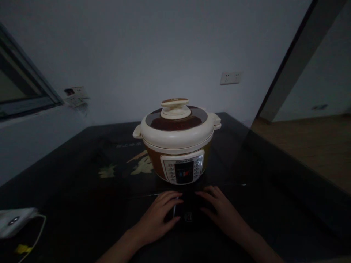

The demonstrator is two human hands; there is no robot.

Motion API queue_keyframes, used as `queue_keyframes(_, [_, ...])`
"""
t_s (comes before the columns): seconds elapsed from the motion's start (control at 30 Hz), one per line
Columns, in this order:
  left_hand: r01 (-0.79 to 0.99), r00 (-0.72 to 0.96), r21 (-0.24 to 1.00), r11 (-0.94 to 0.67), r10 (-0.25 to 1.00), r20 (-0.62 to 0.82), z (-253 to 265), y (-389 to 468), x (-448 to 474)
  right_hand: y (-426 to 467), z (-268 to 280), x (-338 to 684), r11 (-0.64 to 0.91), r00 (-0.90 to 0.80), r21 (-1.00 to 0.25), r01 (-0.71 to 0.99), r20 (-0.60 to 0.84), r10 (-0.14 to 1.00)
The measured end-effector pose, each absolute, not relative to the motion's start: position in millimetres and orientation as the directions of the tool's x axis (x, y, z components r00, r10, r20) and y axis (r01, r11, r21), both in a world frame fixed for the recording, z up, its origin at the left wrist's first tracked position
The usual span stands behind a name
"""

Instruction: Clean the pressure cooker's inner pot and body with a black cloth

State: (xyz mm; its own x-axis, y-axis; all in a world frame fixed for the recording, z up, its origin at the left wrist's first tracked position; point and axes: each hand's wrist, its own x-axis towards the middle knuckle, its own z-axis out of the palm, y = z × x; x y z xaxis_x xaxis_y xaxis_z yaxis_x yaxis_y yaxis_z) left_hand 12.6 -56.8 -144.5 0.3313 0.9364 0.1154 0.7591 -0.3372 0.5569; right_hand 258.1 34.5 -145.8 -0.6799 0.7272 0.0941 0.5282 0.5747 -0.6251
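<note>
An electric pressure cooker (177, 140) with a cream lid, brown sides and a front button panel stands upright on a glossy black table (236, 219). In front of it, my left hand (160, 213) rests low with its fingers apart, pointing right. My right hand (219, 208) mirrors it on the other side, thumb and fingers spread. Both hands are a little short of the cooker and do not touch it. Between them the surface is very dark, with a small pale mark; whether a dark object lies there I cannot make out.
At the left front edge lies a white power strip or adapter (18, 221) with a pale cord (41, 230) and a yellow tag (23, 249). Leaf patterns decorate the table. Behind it, the wall holds sockets (230, 77). A window (22, 76) is at left, wooden floor (307, 146) at right.
</note>
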Motion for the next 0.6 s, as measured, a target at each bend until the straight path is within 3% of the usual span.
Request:
queue_keyframes(0.3, [0.752, 0.319, 0.546, -0.369, 0.929, 0.189, -141.6, -55.5, 12.7, 37.3, -155.4, 258.3, 0.530, -0.663, -0.643, 0.553, 0.046, 0.747])
queue_keyframes(0.47, [0.758, 0.283, 0.487, -0.435, 0.891, 0.355, -135.5, -57.9, 10.6, 37.0, -146.8, 260.9, 0.494, -0.658, -0.701, 0.515, 0.047, 0.752])
queue_keyframes(0.6, [0.713, 0.294, 0.413, -0.567, 0.776, 0.558, -106.8, -65.1, 5.4, 35.7, -115.8, 276.3, 0.477, -0.675, -0.735, 0.481, 0.036, 0.737])
